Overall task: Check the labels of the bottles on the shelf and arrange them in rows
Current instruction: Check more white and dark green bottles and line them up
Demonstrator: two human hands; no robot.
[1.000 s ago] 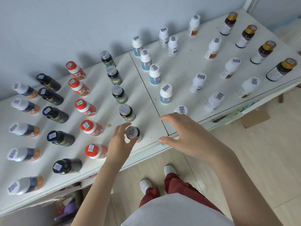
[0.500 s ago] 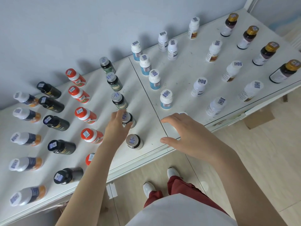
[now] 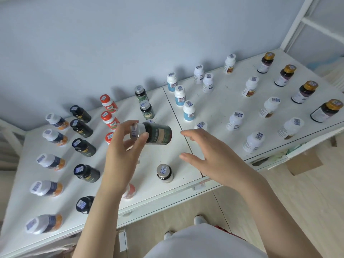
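A dark green bottle [image 3: 158, 135] is held in the air at the centre of the frame, tipped onto its side, with its label turned up toward the camera. It is pinched only at its silver cap by the thumb and fingertips of the left hand [image 3: 121, 153]. The right hand [image 3: 210, 157] is kept spread and empty just right of centre, above the shelf [image 3: 214, 101], with a white-capped bottle [image 3: 201, 125] partly hidden behind its fingertips. Since only the cap is gripped and the body hangs out sideways, a slip is judged possible; the bottle would then drop among the standing rows and topple them. A second risk is seen lower down: the left forearm passes over an orange bottle [image 3: 130, 190], and a silver-capped bottle [image 3: 164, 173] stands near the front edge, so either could be knocked to the floor [image 3: 307, 192] by a careless return. The shelf top is white and scuffed, and is divided by a dark seam [image 3: 176, 116] into two panels. Black bottles [image 3: 81, 125] and orange-capped bottles [image 3: 108, 103] are ranged at the left, gold-capped bottles [image 3: 305, 91] at the far right. A pale blue wall [image 3: 130, 43] is seen behind, a white frame [image 3: 297, 21] at the upper right, and a cardboard box [image 3: 303, 164] under the shelf at the right.
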